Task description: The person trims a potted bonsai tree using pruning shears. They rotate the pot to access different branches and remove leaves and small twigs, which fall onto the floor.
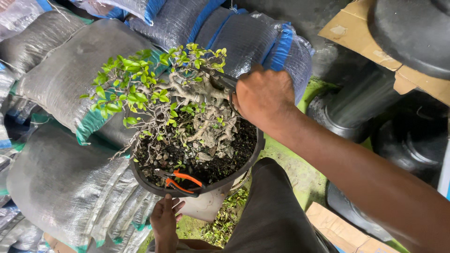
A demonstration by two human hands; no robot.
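Bonsai work at a potting spot: a small gnarled tree with bright green leaves (187, 98) stands in a shallow dark oval pot (154, 185) among grey woven sacks (61, 79). One careless cut could take a living branch, since twigs crowd thick around the blades. The person's right hand (262, 96) is closed around dark metal shears (225, 82) at the trunk. The left hand (165, 218), fingers loosely spread, steadies the pot's near rim. Orange-handled pruners (183, 180) lie on the soil.
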